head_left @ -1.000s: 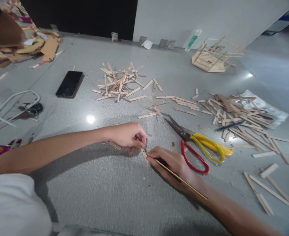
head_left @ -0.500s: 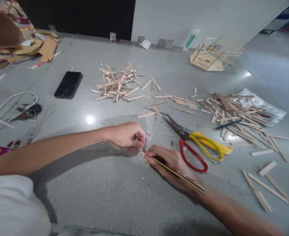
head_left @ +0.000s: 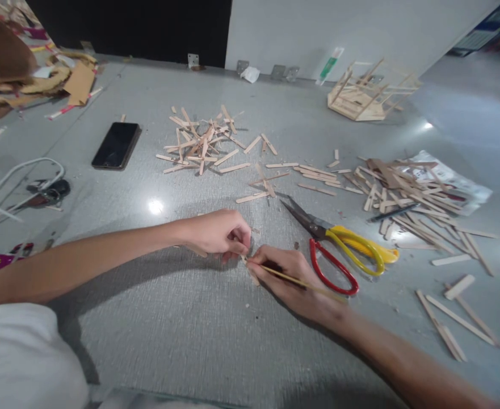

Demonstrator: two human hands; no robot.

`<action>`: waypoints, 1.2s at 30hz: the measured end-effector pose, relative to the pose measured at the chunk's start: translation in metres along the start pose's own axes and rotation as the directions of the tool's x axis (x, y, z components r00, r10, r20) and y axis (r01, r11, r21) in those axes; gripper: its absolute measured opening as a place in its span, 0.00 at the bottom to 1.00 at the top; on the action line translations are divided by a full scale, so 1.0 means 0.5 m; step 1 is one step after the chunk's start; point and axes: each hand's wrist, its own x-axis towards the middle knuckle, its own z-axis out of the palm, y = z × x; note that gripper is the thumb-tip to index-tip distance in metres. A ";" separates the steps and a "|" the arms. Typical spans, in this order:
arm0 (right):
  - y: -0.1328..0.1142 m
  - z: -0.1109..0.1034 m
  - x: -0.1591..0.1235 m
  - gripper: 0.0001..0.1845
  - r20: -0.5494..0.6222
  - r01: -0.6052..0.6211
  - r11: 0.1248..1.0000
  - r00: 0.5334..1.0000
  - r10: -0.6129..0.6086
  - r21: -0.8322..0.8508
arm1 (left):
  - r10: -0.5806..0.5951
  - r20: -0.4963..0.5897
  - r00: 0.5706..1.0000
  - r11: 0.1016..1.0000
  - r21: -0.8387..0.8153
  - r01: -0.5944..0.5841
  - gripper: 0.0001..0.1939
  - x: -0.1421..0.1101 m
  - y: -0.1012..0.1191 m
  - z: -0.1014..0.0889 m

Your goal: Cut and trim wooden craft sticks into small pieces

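My left hand (head_left: 222, 233) is closed in a pinch low over the table, its thumb and forefinger together. Whatever is between those fingertips is too small to make out. Under its palm a popsicle stick (head_left: 197, 250) partly shows. My right hand (head_left: 290, 275) grips a thin yellow and dark pencil (head_left: 303, 281), which slants back over the hand toward the wrist. Its front end meets my left fingertips, where a pale bit of wood shows. Right of my right hand lie scissors (head_left: 318, 230) with one red and one yellow handle loop, blades apart.
Popsicle sticks (head_left: 205, 145) lie heaped behind my hands, with another pile (head_left: 420, 199) at right. A phone (head_left: 117, 145) lies at left near white cables (head_left: 41, 165). A stick-built frame (head_left: 360, 102) stands at back right. A yellow-handled tool (head_left: 388, 254) lies under the scissors.
My right hand has shifted slightly up and left, closer to my left fingertips, and the pencil lies at a flatter angle. My left hand has barely moved.
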 end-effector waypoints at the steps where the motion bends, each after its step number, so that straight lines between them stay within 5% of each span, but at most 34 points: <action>1: 0.001 0.000 0.000 0.14 0.002 0.000 1.000 1.000 0.000 -0.002 | -0.006 0.000 1.000 1.000 -0.003 0.006 0.08 0.000 0.001 0.000; 14: 0.026 0.012 -0.019 0.12 -0.168 -0.029 0.999 0.985 0.032 0.018 | -0.029 0.024 0.999 0.997 -0.066 0.031 0.08 0.002 -0.001 -0.001; 26: 0.013 0.001 -0.010 0.12 -0.030 0.014 1.000 0.999 -0.013 0.018 | -0.038 0.012 0.999 0.999 -0.025 0.038 0.08 0.000 0.005 -0.002; 36: 0.000 -0.004 0.003 0.17 -0.026 -0.090 0.990 0.995 0.093 0.113 | -0.002 0.009 1.000 1.000 0.016 0.001 0.08 -0.001 0.003 0.000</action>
